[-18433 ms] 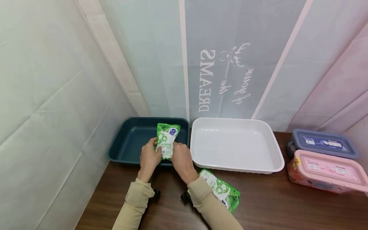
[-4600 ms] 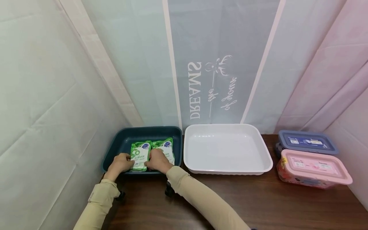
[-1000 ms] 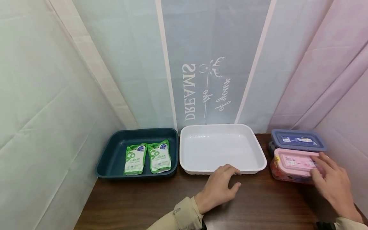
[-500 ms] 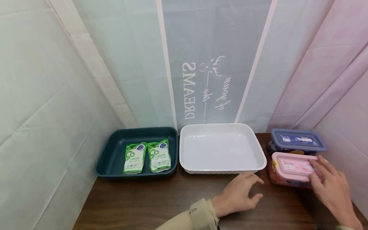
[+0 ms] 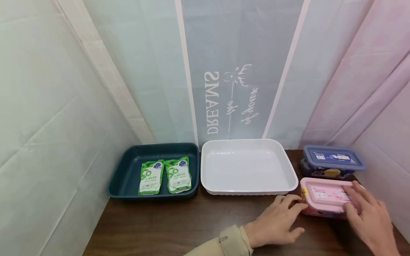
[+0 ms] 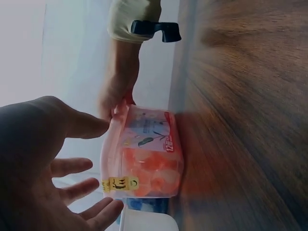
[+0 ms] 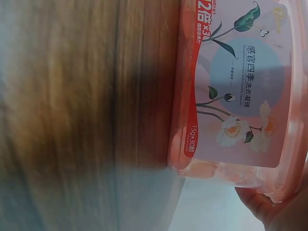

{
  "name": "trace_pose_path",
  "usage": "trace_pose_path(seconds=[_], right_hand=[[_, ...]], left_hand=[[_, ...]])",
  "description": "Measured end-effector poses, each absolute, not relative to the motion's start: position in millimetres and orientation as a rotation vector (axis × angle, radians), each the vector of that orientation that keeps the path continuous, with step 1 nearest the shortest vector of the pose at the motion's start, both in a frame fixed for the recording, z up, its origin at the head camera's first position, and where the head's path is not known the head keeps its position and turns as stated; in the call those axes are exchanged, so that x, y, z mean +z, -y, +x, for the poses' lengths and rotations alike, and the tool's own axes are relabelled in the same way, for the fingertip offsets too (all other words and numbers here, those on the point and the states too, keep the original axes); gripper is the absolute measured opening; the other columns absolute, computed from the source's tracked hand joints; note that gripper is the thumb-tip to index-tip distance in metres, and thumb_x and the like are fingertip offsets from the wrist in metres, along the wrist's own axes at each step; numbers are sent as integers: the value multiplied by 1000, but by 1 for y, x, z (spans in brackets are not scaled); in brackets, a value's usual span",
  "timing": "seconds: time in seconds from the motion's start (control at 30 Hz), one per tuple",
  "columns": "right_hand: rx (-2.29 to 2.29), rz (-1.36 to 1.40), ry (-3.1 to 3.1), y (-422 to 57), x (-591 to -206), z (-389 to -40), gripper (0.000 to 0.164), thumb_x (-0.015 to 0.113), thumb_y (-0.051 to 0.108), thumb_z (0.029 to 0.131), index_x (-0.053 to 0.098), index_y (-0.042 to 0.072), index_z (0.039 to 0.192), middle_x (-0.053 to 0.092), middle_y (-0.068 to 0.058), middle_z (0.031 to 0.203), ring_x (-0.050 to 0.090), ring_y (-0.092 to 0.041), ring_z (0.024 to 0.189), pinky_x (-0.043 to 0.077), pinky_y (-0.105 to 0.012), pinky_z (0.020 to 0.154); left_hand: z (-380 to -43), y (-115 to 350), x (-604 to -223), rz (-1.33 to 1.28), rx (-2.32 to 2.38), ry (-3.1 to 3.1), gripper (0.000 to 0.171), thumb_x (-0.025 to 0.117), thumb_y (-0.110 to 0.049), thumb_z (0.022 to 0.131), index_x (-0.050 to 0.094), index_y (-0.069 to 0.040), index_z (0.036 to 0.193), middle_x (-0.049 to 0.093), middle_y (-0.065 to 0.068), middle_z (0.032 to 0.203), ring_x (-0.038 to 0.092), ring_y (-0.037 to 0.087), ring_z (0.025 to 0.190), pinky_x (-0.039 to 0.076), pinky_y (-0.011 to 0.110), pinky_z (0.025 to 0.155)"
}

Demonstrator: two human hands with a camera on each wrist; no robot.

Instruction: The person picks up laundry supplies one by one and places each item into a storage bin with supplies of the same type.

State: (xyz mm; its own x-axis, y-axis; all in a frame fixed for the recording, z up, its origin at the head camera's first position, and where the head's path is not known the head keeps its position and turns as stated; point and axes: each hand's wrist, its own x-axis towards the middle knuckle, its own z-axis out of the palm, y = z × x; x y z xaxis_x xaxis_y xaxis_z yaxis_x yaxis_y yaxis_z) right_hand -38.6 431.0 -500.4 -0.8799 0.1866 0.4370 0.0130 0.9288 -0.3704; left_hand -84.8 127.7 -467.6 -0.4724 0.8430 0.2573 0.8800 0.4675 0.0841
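Observation:
A pink-lidded tub of laundry capsules (image 5: 326, 195) sits at the right of the table. My right hand (image 5: 368, 217) grips its right end, with fingers across the lid and the thumb at the front side. Beside the tub's left end is my left hand (image 5: 278, 220), its fingers spread and the fingertips close to the corner; contact is unclear. The left wrist view shows the translucent tub (image 6: 151, 163) with orange-pink capsules inside and the left thumb and fingers apart. The flowered label of the tub (image 7: 245, 91) fills much of the right wrist view.
Behind the pink tub stands a blue-lidded tub (image 5: 333, 158). A white tray (image 5: 248, 192) is in the middle. The dark teal tray (image 5: 125, 174) at left holds two green-and-white pouches (image 5: 152, 177) side by side. A fabric wall (image 5: 389, 170) borders the right side.
The pink tub has slid towards me, away from the blue-lidded one. My left hand has moved right to its end. Earlier, both pouches went into the teal tray.

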Motion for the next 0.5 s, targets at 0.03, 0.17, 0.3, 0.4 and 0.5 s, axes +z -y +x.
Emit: trace_pose_path(seconds=[0.03,0.17,0.3,0.4,0.5], right_hand=[[505,-134,2599,-430,-501,-38,54,54,15,99,55,-4,149,33,-25,170,40,-65,130,23,-69,115],[522,-106,2578,-424,-501,-33,53,56,14,98,57,-3,148,35,-23,170,42,-63,126,23,-64,114],[521,-137,2610,-419,-500,-29,55,56,15,98,56,-2,150,32,-22,172,39,-63,124,26,-70,107],[524,-155,2621,-414,-500,-26,55,56,14,98,55,-1,151,32,-21,172,38,-63,125,26,-72,109],[530,-161,2624,-409,-500,-23,56,56,14,98,55,1,152,31,-18,173,37,-64,125,28,-72,107]], left_hand=[[-85,-128,-468,-1511,-262,2523,69,69,-54,98,50,-24,157,48,-5,154,43,7,140,31,15,116],[-84,-129,-470,-1557,-195,2532,76,67,-56,99,40,-23,163,42,-1,159,38,12,144,28,20,122],[-82,-127,-473,-1545,-208,2532,77,68,-55,99,38,-24,163,39,2,159,39,15,142,29,20,122],[-82,-128,-475,-1536,-192,2492,75,69,-53,98,41,-24,161,39,2,160,37,17,145,31,21,122],[-82,-128,-476,-1571,-112,2442,73,67,-54,99,42,-24,161,39,-1,162,34,17,150,31,22,123]])
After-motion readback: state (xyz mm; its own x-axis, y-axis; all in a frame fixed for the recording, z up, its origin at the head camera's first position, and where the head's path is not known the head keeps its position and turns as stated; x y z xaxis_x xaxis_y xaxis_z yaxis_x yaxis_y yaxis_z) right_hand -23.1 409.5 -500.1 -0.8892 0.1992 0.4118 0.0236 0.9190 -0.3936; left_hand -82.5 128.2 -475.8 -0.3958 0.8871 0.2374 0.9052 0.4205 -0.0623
